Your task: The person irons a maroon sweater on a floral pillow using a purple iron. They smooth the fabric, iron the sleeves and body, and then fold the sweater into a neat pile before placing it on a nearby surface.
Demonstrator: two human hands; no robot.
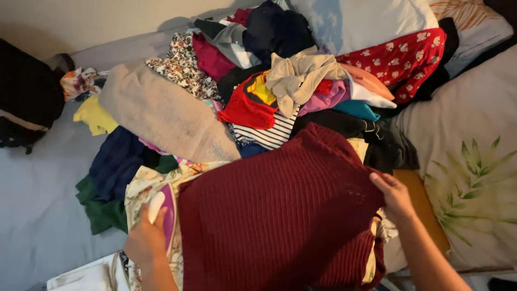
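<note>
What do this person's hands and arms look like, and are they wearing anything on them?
Both are bare. The left hand and the right hand have no gloves, and no rings, watch or bracelet can be seen. Both forearms are uncovered to the bottom edge of the picture, so no sleeves show. The right forearm shows in more of its length than the left.

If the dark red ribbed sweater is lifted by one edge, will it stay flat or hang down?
The dark red ribbed sweater would probably hang limp, since it drapes softly over the clothes pile. Its thick knit suggests moderate weight. It seems unlikely to slip, as the right hand pinches its edge.
</note>
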